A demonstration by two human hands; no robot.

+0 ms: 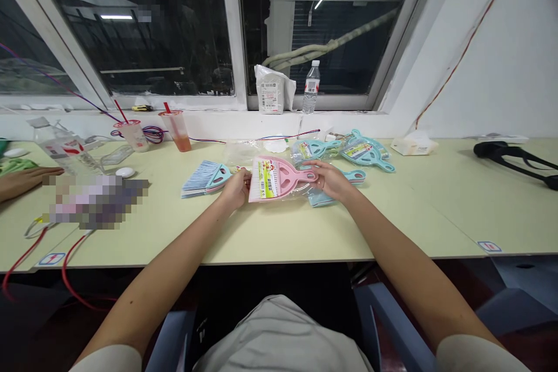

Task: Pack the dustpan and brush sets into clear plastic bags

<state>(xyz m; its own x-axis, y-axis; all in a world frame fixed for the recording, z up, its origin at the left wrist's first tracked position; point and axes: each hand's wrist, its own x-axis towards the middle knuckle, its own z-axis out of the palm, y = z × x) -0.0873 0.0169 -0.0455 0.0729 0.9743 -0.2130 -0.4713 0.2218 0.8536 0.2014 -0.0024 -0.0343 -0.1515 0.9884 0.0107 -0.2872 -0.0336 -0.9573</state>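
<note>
A pink dustpan and brush set (285, 179), with a yellow-green label and clear wrapping, is held flat above the table between both hands. My left hand (236, 189) is closed on its bristle end at the left. My right hand (330, 180) grips the handle end at the right, fingers pinched round it. Just left of my left hand lies a blue brush (207, 179) with pale bristles. Behind and beside my right hand are blue wrapped dustpan sets (366, 151), another blue set (322, 199) partly hidden under that hand, and one more blue set (311, 150).
Two drink cups (176, 131) with red straws stand at the back left, near a water bottle (65, 148). Another person's hand (32, 181) rests at the far left. A tissue pack (414, 144) and a black strap-like object (514, 160) lie right. The sill holds a bottle (311, 88).
</note>
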